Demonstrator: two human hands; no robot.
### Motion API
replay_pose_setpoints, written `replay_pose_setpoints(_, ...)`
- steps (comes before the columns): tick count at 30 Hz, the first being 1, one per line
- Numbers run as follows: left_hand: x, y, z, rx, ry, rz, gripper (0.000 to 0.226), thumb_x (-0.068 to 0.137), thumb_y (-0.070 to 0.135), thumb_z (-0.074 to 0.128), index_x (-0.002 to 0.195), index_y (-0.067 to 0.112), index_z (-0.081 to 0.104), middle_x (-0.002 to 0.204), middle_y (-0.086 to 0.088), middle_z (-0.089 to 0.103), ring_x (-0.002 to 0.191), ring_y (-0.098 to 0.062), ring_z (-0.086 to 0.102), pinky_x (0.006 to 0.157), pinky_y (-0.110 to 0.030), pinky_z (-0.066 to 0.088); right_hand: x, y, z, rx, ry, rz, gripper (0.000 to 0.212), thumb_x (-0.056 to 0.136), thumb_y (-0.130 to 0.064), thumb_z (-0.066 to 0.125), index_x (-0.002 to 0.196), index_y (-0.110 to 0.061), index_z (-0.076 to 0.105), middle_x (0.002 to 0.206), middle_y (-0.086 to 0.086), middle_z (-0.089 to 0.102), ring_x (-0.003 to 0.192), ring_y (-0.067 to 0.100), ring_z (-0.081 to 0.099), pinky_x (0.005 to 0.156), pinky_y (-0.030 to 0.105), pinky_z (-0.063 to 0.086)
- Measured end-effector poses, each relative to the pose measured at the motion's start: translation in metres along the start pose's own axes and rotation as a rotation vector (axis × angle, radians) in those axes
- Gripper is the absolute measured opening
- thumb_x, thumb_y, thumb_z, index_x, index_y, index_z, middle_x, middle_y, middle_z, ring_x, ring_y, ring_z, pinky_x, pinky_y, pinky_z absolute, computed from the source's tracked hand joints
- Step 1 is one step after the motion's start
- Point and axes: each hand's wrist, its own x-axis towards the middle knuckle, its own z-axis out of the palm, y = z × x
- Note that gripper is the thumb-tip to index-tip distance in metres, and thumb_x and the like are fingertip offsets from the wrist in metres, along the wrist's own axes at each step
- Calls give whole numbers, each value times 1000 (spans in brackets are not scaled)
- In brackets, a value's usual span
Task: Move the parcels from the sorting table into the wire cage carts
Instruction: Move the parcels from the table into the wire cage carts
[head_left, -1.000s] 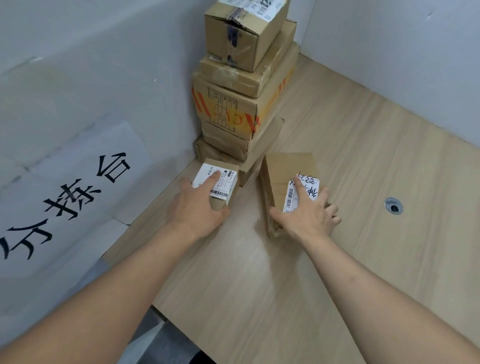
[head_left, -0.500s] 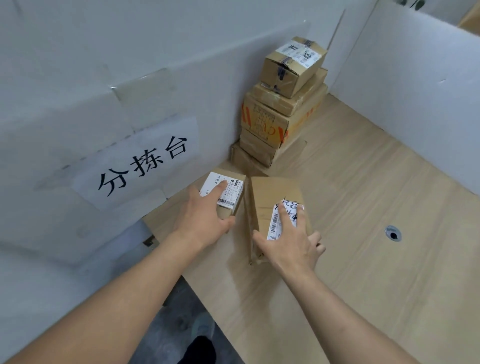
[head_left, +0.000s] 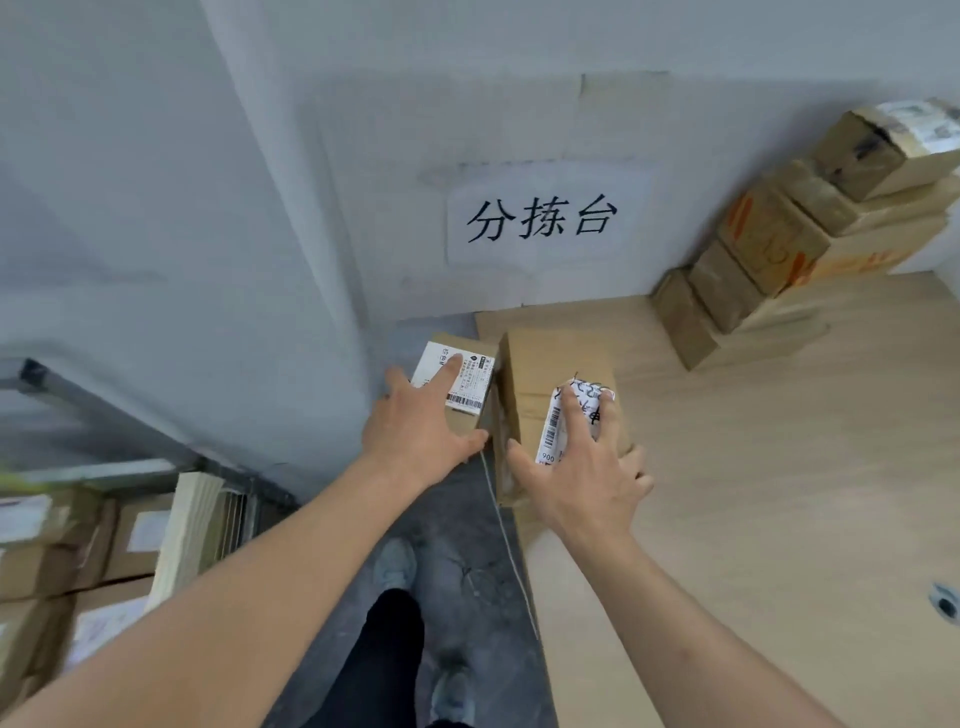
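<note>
My left hand (head_left: 415, 423) grips a small cardboard parcel (head_left: 470, 387) with a white barcode label, held past the table's left edge above the floor. My right hand (head_left: 582, 467) grips a larger brown parcel (head_left: 550, 379) with a handwritten white label, at the edge of the wooden sorting table (head_left: 753, 493). A stack of several cardboard parcels (head_left: 779, 249) stands in the table's far right corner. At lower left a wire cage cart (head_left: 67, 384) holds several boxes (head_left: 78, 551).
A white partition wall carries a paper sign (head_left: 543, 218) with black characters. Dark floor and my shoes (head_left: 395, 564) show between cart and table. A cable hole (head_left: 943, 605) sits in the tabletop at right.
Both hands have carried their parcels left, off toward the table's edge. The view has swung left, bringing the cage cart and floor into sight and pushing the stack to the right.
</note>
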Motion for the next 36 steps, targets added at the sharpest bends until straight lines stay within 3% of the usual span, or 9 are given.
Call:
replay_pose_setpoints(6, -59, -95, -12, -77, 54, -221, 102, 76, 73, 69, 158, 49, 15, 133, -13, 31, 110, -40, 57, 98, -45, 51, -55, -56, 30, -53, -62, -219, 98, 71, -89, 42, 157, -53, 11, 171, -5, 5, 125, 47, 45, 101, 56, 39)
replay_pose_setpoints(12, -120, -192, -19, -155, 105, -435, 105, 75, 75, 70, 159, 51, 12, 146, -19, 28, 120, -41, 56, 100, -47, 51, -120, -127, 69, -106, -140, -421, 101, 72, -93, 40, 158, -51, 9, 171, -3, 3, 135, 50, 37, 107, 61, 35)
replay_pose_setpoints(19, -188, -295, -23, -258, 189, -633, 101, 74, 74, 71, 157, 54, 16, 127, -10, 32, 107, -38, 57, 90, -43, 51, -192, -205, 105, -181, -190, -638, 100, 74, -93, 42, 157, -49, 6, 171, -4, 1, 136, 50, 35, 109, 60, 33)
replay_pose_setpoints(27, -255, -399, -13, -352, 201, -790, 102, 74, 75, 71, 157, 52, 17, 123, -9, 31, 107, -37, 56, 93, -45, 54, -274, -270, 160, -233, -211, -830, 101, 72, -97, 37, 157, -52, 6, 169, -7, -4, 139, 47, 32, 112, 62, 31)
replay_pose_setpoints(36, -276, -467, -4, -447, 242, -938, 107, 71, 81, 71, 157, 54, 14, 145, -15, 26, 120, -42, 54, 96, -47, 51, -304, -335, 197, -318, -222, -1015, 96, 73, -93, 45, 155, -52, 17, 170, -6, 4, 141, 48, 31, 113, 60, 32)
